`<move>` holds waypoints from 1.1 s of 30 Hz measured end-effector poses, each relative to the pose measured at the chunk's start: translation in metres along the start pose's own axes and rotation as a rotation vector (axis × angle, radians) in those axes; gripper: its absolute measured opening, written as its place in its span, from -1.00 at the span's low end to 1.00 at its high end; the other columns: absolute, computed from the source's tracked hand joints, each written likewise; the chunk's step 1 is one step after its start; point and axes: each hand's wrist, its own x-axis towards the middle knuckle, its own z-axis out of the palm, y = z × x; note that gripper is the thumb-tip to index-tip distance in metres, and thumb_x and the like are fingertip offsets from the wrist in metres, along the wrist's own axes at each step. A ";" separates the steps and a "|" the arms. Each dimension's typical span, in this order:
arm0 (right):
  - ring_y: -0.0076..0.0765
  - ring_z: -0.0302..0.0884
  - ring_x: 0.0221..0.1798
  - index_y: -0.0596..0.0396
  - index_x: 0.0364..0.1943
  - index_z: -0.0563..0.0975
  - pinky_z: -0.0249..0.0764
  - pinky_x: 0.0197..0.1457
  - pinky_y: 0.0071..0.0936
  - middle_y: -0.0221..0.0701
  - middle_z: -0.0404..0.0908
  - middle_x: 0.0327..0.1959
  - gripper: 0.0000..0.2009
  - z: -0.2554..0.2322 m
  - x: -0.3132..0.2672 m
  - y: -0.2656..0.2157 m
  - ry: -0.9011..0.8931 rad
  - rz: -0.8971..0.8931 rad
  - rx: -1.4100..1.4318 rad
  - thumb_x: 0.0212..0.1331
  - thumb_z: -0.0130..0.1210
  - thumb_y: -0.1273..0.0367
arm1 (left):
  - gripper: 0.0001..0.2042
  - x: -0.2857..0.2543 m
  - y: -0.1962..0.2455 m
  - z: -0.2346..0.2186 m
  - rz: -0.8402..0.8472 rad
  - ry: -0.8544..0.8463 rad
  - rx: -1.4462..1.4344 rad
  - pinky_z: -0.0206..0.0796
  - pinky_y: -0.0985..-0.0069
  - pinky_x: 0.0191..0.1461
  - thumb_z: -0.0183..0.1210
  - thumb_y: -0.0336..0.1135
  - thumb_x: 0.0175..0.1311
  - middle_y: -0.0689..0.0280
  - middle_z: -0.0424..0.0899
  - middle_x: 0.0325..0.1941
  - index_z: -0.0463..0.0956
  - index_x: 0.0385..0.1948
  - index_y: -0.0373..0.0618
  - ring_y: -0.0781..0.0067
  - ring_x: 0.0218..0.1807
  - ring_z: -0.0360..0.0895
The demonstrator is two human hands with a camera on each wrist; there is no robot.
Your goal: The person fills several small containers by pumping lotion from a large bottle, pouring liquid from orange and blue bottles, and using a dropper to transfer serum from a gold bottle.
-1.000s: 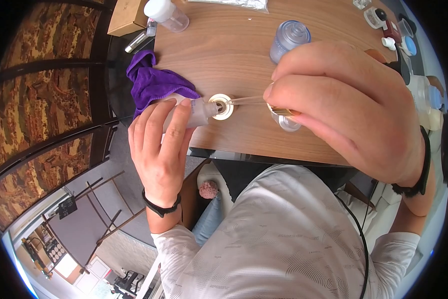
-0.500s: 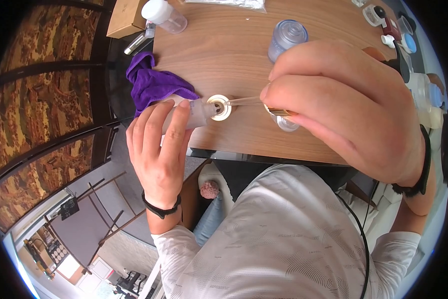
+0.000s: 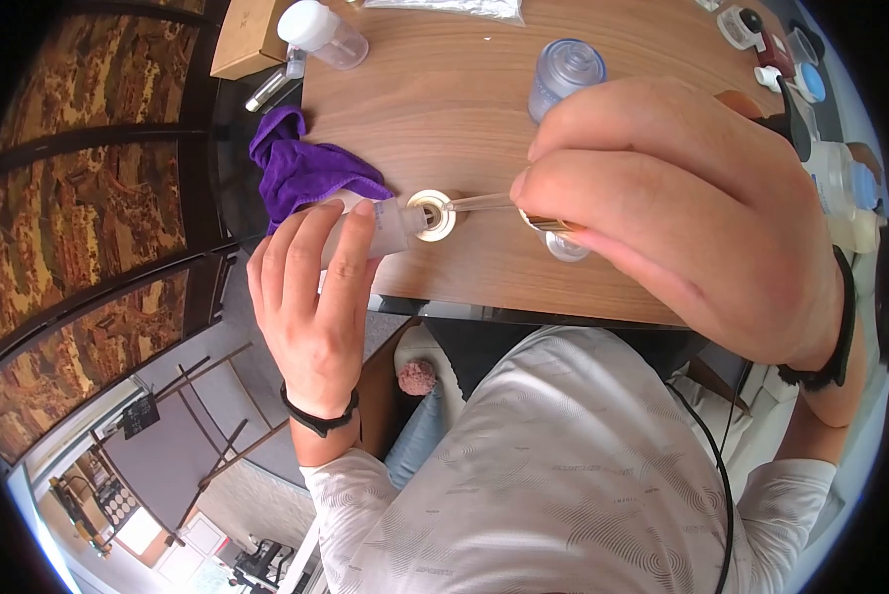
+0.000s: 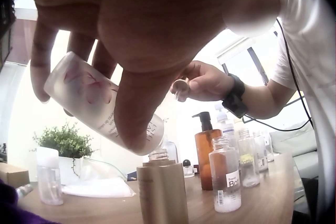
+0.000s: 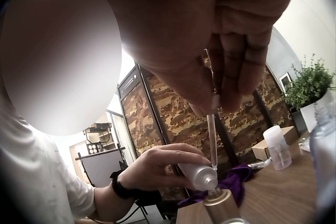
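A frosted translucent bottle with pink print (image 4: 89, 100) is tilted mouth-down, gripped between the thumb and fingers of my left hand (image 3: 316, 287). Its neck sits right at the mouth of a gold bottle (image 4: 164, 192) that stands upright on the table. Up and to the right, my right hand (image 3: 662, 203) pinches a glass dropper (image 5: 212, 137) with a gold collar (image 3: 548, 225). In the right wrist view the dropper points down, its tip beside the tilted bottle's neck. A clear bottle with a label (image 4: 226, 176) stands near the gold one.
On the wooden table (image 3: 435, 109), a purple cloth (image 3: 311, 163) lies left of the gold bottle. A blue-tinted bottle (image 3: 566, 77), a white-capped jar (image 3: 324, 35) and a plastic bag (image 3: 454, 8) are farther back. An amber pump bottle (image 4: 206, 155) stands among several others to the right.
The head view has shifted slightly, moving the tabletop things a little left in it. Both hands keep their grips and poses.
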 end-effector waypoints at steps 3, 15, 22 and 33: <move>-0.18 0.66 -0.22 0.21 -0.14 0.65 0.60 -0.20 -0.38 -0.23 0.65 -0.15 -0.67 -0.012 0.005 -0.005 -0.102 0.033 -0.034 -0.07 0.41 0.61 | -0.40 0.001 0.001 -0.001 0.004 -0.001 0.011 0.40 0.15 0.21 0.46 -0.50 -0.06 0.25 0.66 0.12 0.65 0.17 0.01 0.14 0.17 0.60; -0.19 0.65 -0.22 0.22 -0.13 0.65 0.59 -0.20 -0.40 -0.23 0.65 -0.15 -0.67 -0.017 0.005 -0.005 -0.151 0.060 -0.022 -0.06 0.41 0.61 | -0.51 0.004 0.004 -0.004 0.016 -0.017 0.071 0.40 0.16 0.22 0.41 -0.43 0.05 0.27 0.66 0.11 0.68 0.13 0.01 0.17 0.18 0.58; -0.21 0.66 -0.22 0.22 -0.14 0.65 0.60 -0.20 -0.41 -0.24 0.65 -0.15 -0.67 -0.017 0.004 -0.005 -0.141 0.064 -0.029 -0.07 0.41 0.62 | -0.57 0.009 0.006 -0.008 0.042 -0.034 0.107 0.39 0.17 0.23 0.35 -0.42 0.14 0.28 0.65 0.11 0.69 0.11 0.01 0.21 0.18 0.58; -0.20 0.65 -0.23 0.23 -0.14 0.65 0.59 -0.22 -0.41 -0.23 0.65 -0.16 -0.68 -0.018 0.001 -0.002 -0.126 0.048 -0.020 -0.05 0.40 0.61 | -0.62 0.012 0.007 -0.012 0.066 -0.056 0.141 0.37 0.15 0.25 0.27 -0.41 0.23 0.28 0.65 0.14 0.68 0.13 0.02 0.22 0.20 0.58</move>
